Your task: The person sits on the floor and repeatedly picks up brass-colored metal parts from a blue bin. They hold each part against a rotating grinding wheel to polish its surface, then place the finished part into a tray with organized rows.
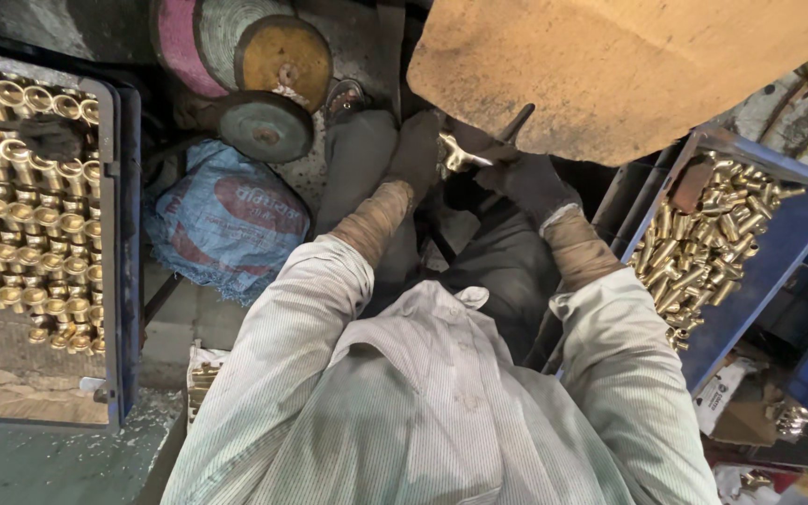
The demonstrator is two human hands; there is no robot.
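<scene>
I had both hands in dark work gloves, close together under the edge of the big tan dust-coated guard (610, 65). My left hand (415, 154) was closed around one end of a small shiny forked brass fitting (460, 152), and my right hand (535, 182) gripped its other end (fingers mostly hidden, so grip detail unclear). The fitting sat between the two hands, above my grey-trousered knees. Left of me was a blue plastic crate of brass fittings in neat rows (123, 234); right of me, a tilted blue tray of loose brass fittings (778, 234). Stacked round buffing wheels (254, 56) lay ahead, beside a crumpled blue woven sack (226, 220).
</scene>
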